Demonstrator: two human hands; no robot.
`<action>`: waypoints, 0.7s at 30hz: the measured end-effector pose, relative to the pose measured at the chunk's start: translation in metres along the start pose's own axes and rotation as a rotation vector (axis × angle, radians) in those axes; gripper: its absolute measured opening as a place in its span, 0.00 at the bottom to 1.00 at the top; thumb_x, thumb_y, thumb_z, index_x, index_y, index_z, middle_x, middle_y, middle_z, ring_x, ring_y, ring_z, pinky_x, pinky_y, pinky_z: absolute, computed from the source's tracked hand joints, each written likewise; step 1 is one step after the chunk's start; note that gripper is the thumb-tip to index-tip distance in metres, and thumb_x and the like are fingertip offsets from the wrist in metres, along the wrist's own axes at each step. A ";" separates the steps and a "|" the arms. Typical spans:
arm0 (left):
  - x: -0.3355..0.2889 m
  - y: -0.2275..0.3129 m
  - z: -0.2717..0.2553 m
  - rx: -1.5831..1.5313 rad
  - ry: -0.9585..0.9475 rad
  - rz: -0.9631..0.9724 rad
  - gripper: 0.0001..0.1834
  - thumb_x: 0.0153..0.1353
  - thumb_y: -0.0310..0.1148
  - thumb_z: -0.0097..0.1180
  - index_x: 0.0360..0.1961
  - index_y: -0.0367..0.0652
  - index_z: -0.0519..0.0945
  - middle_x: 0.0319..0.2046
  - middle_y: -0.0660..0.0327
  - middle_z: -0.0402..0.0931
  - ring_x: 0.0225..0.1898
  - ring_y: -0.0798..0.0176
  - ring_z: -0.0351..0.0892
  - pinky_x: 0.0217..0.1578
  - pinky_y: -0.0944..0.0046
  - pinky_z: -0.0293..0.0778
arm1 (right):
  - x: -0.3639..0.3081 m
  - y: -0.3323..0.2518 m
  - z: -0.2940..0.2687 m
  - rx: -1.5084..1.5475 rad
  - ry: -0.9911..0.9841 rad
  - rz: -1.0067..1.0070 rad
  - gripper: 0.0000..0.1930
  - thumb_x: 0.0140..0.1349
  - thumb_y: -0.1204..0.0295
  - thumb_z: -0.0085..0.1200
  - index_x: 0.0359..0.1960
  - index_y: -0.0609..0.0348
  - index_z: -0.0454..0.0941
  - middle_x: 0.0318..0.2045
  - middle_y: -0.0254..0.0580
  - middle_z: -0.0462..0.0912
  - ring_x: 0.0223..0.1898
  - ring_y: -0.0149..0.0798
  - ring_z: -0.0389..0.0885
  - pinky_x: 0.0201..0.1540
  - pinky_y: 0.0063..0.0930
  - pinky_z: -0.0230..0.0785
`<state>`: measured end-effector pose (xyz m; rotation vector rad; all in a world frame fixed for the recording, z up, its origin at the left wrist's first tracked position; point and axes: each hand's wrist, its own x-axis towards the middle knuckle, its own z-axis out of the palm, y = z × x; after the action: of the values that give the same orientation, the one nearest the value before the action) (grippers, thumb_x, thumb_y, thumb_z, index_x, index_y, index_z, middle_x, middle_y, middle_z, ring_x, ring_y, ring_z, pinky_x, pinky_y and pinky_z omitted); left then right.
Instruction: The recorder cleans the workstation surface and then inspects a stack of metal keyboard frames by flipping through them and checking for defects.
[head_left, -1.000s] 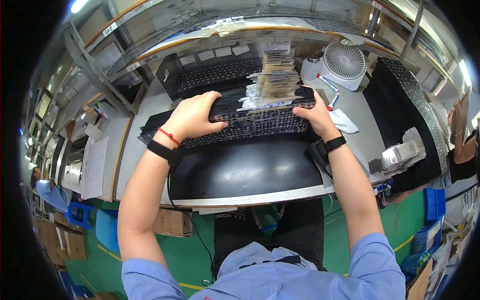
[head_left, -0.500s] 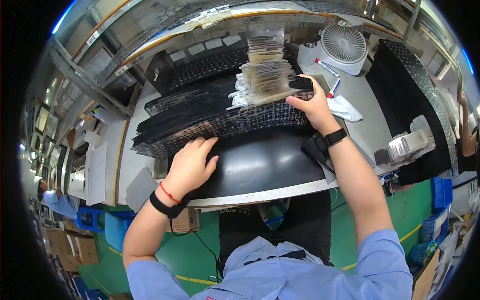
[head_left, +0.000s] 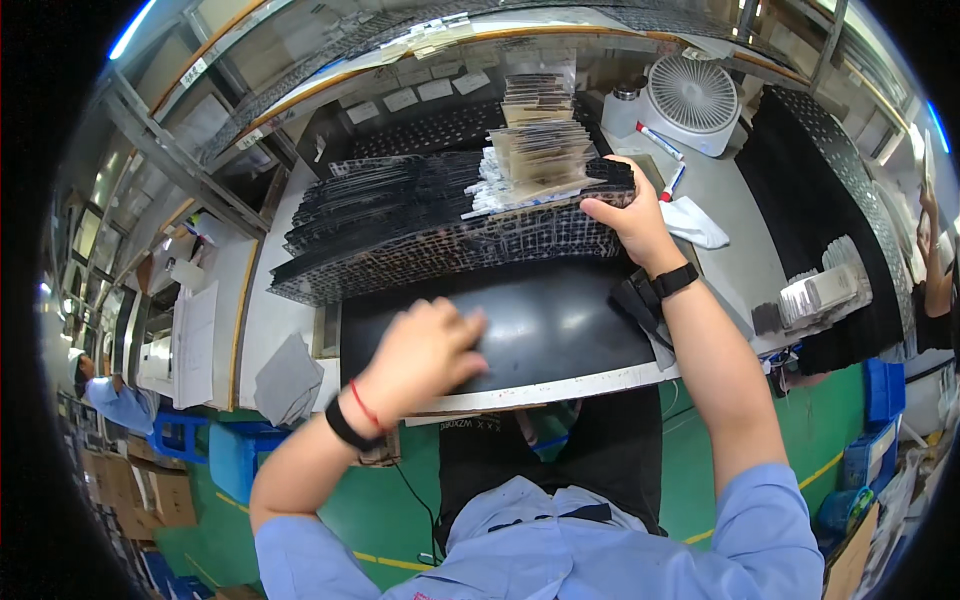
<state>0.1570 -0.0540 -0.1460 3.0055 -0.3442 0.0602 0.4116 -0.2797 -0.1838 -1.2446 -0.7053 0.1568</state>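
A long stack of thin black perforated sheets stands on edge across the bench, its grid-patterned front sheet facing me. Around its right end my right hand is closed, thumb in front and fingers behind. Clear-and-white packaged strips rise in a dense row out of the stack's right half, beside that hand. Apart from the stack, my left hand hovers over a smooth black mat near the bench's front edge. Motion smears its fingers, and nothing shows in it.
A white fan stands at the back right, with markers and a white cloth in front. More black perforated sheets stand at the right. A grey cloth lies at the left front. Shelving overhangs the bench's back.
My left hand has left the stack's front face and moved right and toward me over the mat. The stack's left end looks more upright. My right hand keeps its hold.
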 end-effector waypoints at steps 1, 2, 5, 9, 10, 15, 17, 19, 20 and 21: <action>-0.012 0.019 0.000 -0.204 0.008 0.128 0.21 0.52 0.44 0.70 0.46 0.48 0.82 0.35 0.56 0.76 0.39 0.48 0.76 0.40 0.52 0.74 | -0.002 -0.001 0.000 -0.008 0.005 -0.001 0.31 0.52 0.79 0.71 0.58 0.62 0.70 0.48 0.35 0.81 0.48 0.28 0.80 0.56 0.27 0.72; -0.026 0.044 0.004 -0.306 -0.028 0.132 0.19 0.51 0.45 0.70 0.41 0.47 0.82 0.35 0.57 0.77 0.39 0.49 0.77 0.39 0.52 0.74 | -0.002 0.002 0.002 0.009 0.010 -0.002 0.31 0.52 0.79 0.71 0.58 0.62 0.70 0.48 0.36 0.81 0.48 0.28 0.80 0.55 0.27 0.73; -0.056 0.072 0.031 -0.487 -0.140 0.332 0.15 0.54 0.42 0.69 0.36 0.46 0.82 0.32 0.59 0.78 0.38 0.52 0.79 0.40 0.55 0.75 | 0.000 0.004 0.004 0.024 0.012 -0.002 0.31 0.52 0.78 0.73 0.57 0.62 0.70 0.47 0.37 0.82 0.47 0.28 0.81 0.53 0.26 0.75; -0.054 0.060 0.035 -0.714 -0.172 0.519 0.14 0.56 0.39 0.67 0.40 0.44 0.82 0.30 0.60 0.77 0.36 0.51 0.79 0.41 0.54 0.76 | 0.000 0.002 0.006 0.077 0.013 -0.005 0.31 0.52 0.79 0.72 0.57 0.62 0.70 0.47 0.36 0.82 0.46 0.28 0.81 0.52 0.26 0.75; -0.052 0.056 0.029 -0.605 -0.163 0.417 0.15 0.57 0.38 0.67 0.42 0.43 0.82 0.32 0.59 0.77 0.37 0.50 0.78 0.42 0.53 0.75 | 0.000 0.003 0.005 0.059 0.017 -0.009 0.31 0.52 0.79 0.72 0.57 0.62 0.70 0.47 0.36 0.82 0.46 0.28 0.81 0.52 0.26 0.75; -0.015 -0.005 0.006 -0.222 0.000 -0.081 0.31 0.60 0.38 0.64 0.61 0.35 0.72 0.50 0.45 0.73 0.52 0.42 0.72 0.52 0.52 0.71 | -0.001 0.003 0.000 0.045 0.010 0.000 0.31 0.52 0.79 0.72 0.57 0.62 0.70 0.47 0.35 0.81 0.47 0.28 0.81 0.53 0.25 0.75; -0.014 -0.034 0.018 -0.090 0.075 -0.196 0.37 0.59 0.42 0.65 0.64 0.32 0.69 0.57 0.41 0.69 0.58 0.41 0.69 0.59 0.50 0.67 | 0.001 0.004 0.006 0.061 -0.001 -0.007 0.31 0.52 0.79 0.72 0.57 0.62 0.70 0.47 0.35 0.81 0.47 0.28 0.81 0.53 0.25 0.75; -0.010 -0.038 0.026 -0.012 0.038 -0.243 0.40 0.59 0.48 0.65 0.64 0.32 0.69 0.62 0.41 0.66 0.63 0.37 0.65 0.63 0.46 0.63 | 0.001 0.001 0.008 0.029 0.004 -0.008 0.30 0.52 0.78 0.72 0.56 0.62 0.71 0.46 0.35 0.82 0.47 0.27 0.81 0.53 0.25 0.75; -0.009 -0.035 0.027 -0.032 0.043 -0.167 0.39 0.59 0.49 0.65 0.65 0.34 0.69 0.62 0.40 0.65 0.64 0.36 0.64 0.64 0.45 0.62 | 0.000 0.000 0.008 0.033 0.005 -0.006 0.30 0.52 0.78 0.72 0.56 0.62 0.71 0.46 0.35 0.82 0.47 0.27 0.81 0.53 0.26 0.75; -0.009 -0.033 0.028 -0.052 0.048 -0.091 0.38 0.59 0.49 0.64 0.65 0.36 0.70 0.63 0.40 0.65 0.65 0.36 0.62 0.64 0.44 0.62 | 0.000 -0.001 0.008 0.037 0.006 -0.005 0.30 0.52 0.78 0.72 0.56 0.62 0.71 0.46 0.35 0.82 0.47 0.27 0.81 0.53 0.26 0.75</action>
<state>0.1565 -0.0239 -0.1782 2.9582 -0.2006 0.1132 0.4069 -0.2740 -0.1819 -1.2072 -0.6976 0.1610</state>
